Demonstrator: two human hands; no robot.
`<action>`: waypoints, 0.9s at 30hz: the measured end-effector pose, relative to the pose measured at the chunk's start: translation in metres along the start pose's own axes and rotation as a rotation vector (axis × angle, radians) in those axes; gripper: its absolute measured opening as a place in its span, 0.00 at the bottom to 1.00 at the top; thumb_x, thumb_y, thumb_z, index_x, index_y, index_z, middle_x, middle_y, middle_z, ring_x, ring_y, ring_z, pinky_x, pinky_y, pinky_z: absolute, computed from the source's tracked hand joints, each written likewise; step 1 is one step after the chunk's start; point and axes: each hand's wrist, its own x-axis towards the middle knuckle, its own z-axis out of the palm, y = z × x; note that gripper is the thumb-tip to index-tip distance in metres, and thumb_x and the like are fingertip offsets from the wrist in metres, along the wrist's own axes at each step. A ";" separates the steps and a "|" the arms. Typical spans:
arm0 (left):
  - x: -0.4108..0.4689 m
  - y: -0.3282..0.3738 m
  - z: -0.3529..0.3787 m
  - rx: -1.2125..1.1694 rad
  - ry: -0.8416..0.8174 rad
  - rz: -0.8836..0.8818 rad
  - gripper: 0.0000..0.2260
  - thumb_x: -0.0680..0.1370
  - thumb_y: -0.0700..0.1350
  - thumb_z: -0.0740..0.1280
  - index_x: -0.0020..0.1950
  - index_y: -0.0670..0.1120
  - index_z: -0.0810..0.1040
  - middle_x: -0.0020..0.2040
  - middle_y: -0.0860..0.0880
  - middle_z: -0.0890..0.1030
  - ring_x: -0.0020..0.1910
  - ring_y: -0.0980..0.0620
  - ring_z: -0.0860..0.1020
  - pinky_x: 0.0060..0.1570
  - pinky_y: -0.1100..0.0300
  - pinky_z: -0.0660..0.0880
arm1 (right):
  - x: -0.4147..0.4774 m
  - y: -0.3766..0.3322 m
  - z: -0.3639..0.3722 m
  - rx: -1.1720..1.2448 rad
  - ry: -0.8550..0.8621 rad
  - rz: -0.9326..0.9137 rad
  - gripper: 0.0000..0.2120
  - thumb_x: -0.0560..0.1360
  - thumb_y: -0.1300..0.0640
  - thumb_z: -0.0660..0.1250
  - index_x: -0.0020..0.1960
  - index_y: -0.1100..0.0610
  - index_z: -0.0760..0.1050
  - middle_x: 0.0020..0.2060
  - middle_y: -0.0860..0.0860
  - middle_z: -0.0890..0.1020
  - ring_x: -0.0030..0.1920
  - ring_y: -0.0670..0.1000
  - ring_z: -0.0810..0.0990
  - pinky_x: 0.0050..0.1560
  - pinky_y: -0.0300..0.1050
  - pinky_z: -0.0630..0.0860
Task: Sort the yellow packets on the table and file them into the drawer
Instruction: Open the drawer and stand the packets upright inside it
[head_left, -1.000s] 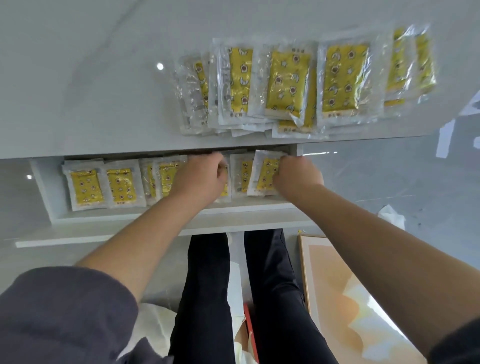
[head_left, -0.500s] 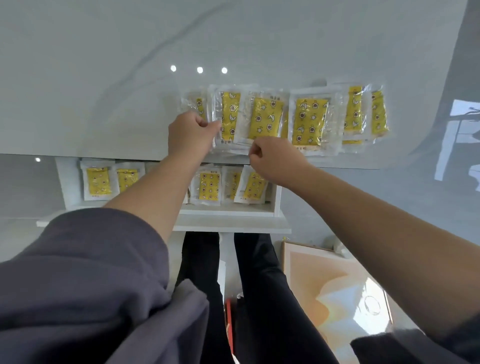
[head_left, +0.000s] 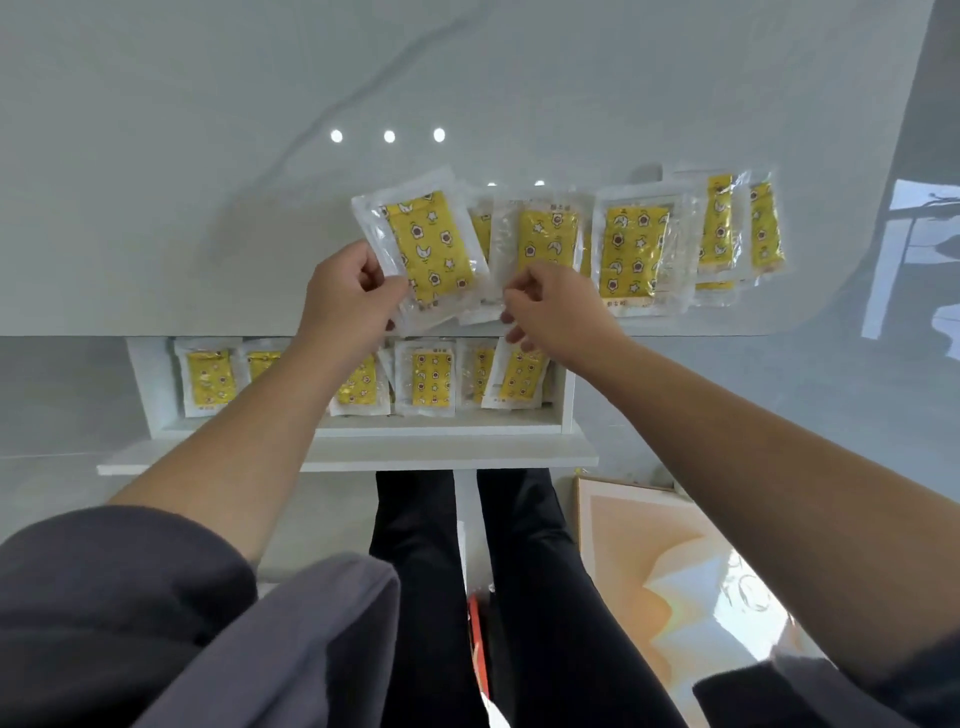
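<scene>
Left grip (head_left: 353, 299) pinches raised packet (head_left: 426, 249) by edge; right grip (head_left: 553, 312) half-curled beside it, hold unclear. Support packet flat, slot into drawer (head_left: 441, 447) row below grips.

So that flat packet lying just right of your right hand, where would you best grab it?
Likely the clear border along its near edge, pinched from the front of the table. The packet lies flat, and that empty rim sits nearest the table's edge.
</scene>
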 end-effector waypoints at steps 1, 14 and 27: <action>-0.001 -0.002 -0.006 -0.013 -0.037 -0.003 0.08 0.75 0.39 0.67 0.41 0.37 0.70 0.36 0.42 0.73 0.34 0.48 0.74 0.37 0.52 0.79 | 0.000 -0.003 0.001 0.071 -0.007 0.011 0.05 0.80 0.54 0.62 0.52 0.54 0.75 0.46 0.51 0.83 0.42 0.47 0.84 0.47 0.52 0.83; 0.027 0.006 -0.012 0.211 0.113 -0.113 0.10 0.79 0.45 0.62 0.59 0.45 0.71 0.51 0.50 0.74 0.46 0.51 0.74 0.40 0.61 0.68 | 0.006 -0.016 -0.005 0.430 0.146 0.211 0.12 0.72 0.53 0.73 0.53 0.57 0.79 0.48 0.53 0.84 0.51 0.54 0.83 0.59 0.57 0.78; 0.062 0.003 0.017 0.099 0.162 -0.353 0.09 0.74 0.50 0.71 0.49 0.48 0.76 0.55 0.48 0.75 0.50 0.49 0.77 0.46 0.57 0.74 | 0.021 -0.013 -0.002 0.282 0.232 0.231 0.19 0.75 0.53 0.71 0.64 0.57 0.75 0.52 0.51 0.82 0.53 0.53 0.81 0.56 0.51 0.79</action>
